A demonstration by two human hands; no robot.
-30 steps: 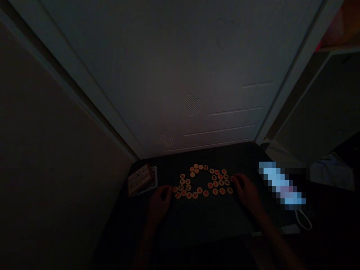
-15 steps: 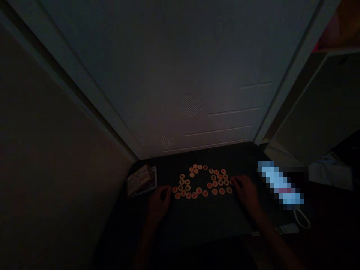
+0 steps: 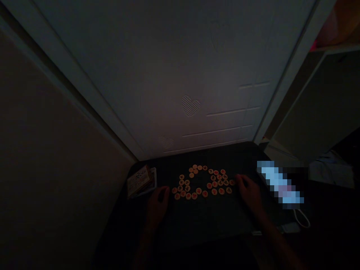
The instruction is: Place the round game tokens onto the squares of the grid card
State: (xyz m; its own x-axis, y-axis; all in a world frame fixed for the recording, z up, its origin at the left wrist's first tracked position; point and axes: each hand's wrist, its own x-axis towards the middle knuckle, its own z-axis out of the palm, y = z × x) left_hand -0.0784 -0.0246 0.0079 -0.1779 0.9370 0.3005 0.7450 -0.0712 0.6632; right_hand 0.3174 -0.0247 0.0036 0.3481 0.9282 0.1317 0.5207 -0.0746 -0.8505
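Pale wooden xiangqi pieces (image 3: 199,191), round and flat, lie on a dark tabletop (image 3: 210,221) between the two hands, in a loose ring around a bare middle. Most bear red or dark characters; a small cluster of plain-faced discs (image 3: 195,171) sits at the far side of the ring. The left hand (image 3: 158,205) rests at the ring's left end, its thumb and fingers curved toward each other, with a red-marked piece (image 3: 174,190) just beside the fingertips. The right hand (image 3: 249,192) is at the opposite end, loosely curled, its fingertips next to the rightmost red-marked piece (image 3: 232,182); in the dim light, contact cannot be told. Whether either hand grips anything, or how far its fingertips part, cannot be told. Left of the left hand, a printed wooden box lid (image 3: 139,181) leans over a pale-rimmed tray (image 3: 155,179). To the right of the right hand lies a bright, pixelated object (image 3: 279,184) beside a white loop (image 3: 303,219). Behind stands a white panel (image 3: 157,75) with a striped heart relief (image 3: 191,106).
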